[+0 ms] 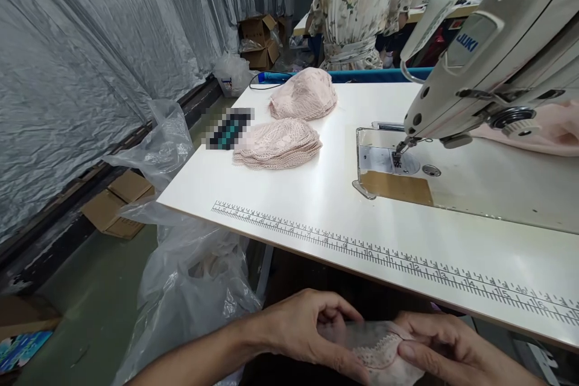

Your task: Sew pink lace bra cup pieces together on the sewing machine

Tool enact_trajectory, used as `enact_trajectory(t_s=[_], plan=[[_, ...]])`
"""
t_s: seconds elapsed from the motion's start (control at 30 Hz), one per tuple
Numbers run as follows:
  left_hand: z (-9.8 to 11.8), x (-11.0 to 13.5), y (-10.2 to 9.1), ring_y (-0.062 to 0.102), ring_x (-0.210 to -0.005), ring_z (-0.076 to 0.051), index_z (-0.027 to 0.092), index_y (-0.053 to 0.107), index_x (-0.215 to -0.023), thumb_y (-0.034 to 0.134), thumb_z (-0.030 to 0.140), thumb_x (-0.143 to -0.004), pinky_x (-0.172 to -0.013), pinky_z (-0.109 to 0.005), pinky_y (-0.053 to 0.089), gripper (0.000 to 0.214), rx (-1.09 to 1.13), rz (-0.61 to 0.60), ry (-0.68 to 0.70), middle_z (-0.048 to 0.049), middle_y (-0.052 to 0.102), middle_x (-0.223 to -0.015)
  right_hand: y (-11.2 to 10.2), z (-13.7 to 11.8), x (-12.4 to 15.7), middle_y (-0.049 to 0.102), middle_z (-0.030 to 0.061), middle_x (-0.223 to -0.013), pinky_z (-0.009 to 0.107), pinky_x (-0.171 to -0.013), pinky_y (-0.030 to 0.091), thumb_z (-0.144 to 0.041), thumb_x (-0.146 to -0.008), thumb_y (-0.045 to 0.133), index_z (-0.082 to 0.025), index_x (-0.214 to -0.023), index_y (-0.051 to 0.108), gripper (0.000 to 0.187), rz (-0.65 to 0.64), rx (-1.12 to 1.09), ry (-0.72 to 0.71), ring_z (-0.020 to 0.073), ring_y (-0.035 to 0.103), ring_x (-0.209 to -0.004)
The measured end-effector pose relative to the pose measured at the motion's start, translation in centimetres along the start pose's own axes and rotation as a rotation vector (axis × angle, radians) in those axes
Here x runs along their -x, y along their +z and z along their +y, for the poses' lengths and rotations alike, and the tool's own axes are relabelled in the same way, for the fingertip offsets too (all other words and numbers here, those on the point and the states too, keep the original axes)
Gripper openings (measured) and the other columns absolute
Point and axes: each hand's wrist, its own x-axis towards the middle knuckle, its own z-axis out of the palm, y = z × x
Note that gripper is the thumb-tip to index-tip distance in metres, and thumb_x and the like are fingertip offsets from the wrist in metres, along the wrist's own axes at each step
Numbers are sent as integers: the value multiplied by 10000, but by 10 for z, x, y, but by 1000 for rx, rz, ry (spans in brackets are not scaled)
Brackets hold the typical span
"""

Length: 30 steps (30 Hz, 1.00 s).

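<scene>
Below the table's front edge, my left hand (312, 329) and my right hand (446, 344) both pinch a pale pink lace piece (377, 347) stretched between them. Each hand's fingers are closed on the fabric. On the white table (316, 205) lie two stacks of similar pink lace pieces, one nearer (277, 143) and one farther back (304, 94). The sewing machine (493, 54) stands at the right, its needle (398, 154) over the metal plate.
A printed ruler (389, 256) runs along the table's front edge. A clear plastic bag (190, 265) hangs at the table's left. Cardboard boxes (115, 208) sit on the floor. A person in a flowered dress (357, 12) stands behind the table. Grey sheeting covers the left wall.
</scene>
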Motion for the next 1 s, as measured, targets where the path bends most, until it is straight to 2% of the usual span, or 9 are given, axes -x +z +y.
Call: enact_trajectory(t_s=[0.1,0.17,0.27,0.37,0.43,0.67,0.77,0.87,1.0], plan=[[-2,-6,7,387,-544,-57,135,711,-777,861,361,-542,-493,-190,271,360,-66,14,-76,76,463,-572,0,2,-2,545,-22,-677,229,-633,404,-567,-836,571,-219,-742,647,368,-46,68,-2,137,477,-655],[-4,-9,9,413,-572,-63,131,714,-695,829,341,-597,-515,-191,292,259,-93,35,9,62,478,-597,0,6,-2,526,-24,-668,228,-606,390,-560,-836,569,-216,-749,639,362,-44,129,-11,138,462,-646],[-5,-9,7,471,-634,-75,140,742,-716,810,300,-619,-572,-180,342,199,-68,44,128,41,545,-675,0,11,-1,514,-29,-658,226,-585,367,-563,-837,552,-218,-736,607,364,-42,139,-27,134,441,-634],[-4,-7,3,457,-569,-70,145,763,-770,782,301,-644,-567,-178,361,200,-7,-16,70,38,561,-599,1,10,0,559,-31,-709,225,-632,371,-448,-801,619,-231,-775,619,219,-99,156,-21,139,468,-678],[-4,-5,0,491,-569,-81,152,770,-794,767,295,-651,-600,-186,395,202,15,-35,27,27,593,-592,3,6,-1,535,-39,-692,221,-631,354,-361,-780,625,-227,-744,603,141,-94,195,-5,136,451,-678],[-4,-1,-4,549,-597,-103,170,773,-842,715,222,-672,-618,-183,419,187,-78,-33,7,5,656,-636,8,7,-4,398,-42,-657,232,-587,295,-426,-787,541,-215,-663,447,262,-41,272,11,138,367,-655],[-1,0,-4,514,-611,-97,170,768,-853,760,285,-648,-603,-175,393,236,-107,-45,36,21,630,-644,9,10,-5,397,-42,-648,239,-580,287,-416,-772,538,-219,-661,452,243,-11,334,26,141,373,-650],[3,-1,2,441,-585,-85,152,758,-796,829,409,-558,-560,-178,345,358,-124,-32,-14,42,553,-598,11,6,-6,406,-37,-658,236,-588,293,-379,-748,550,-215,-664,467,202,3,344,57,147,394,-672],[5,-5,11,346,-525,-64,116,733,-687,804,477,-570,-486,-187,265,386,-106,30,-55,60,440,-520,11,-2,-5,423,-38,-652,229,-580,294,-405,-790,549,-210,-670,474,241,-50,302,61,138,384,-658]])
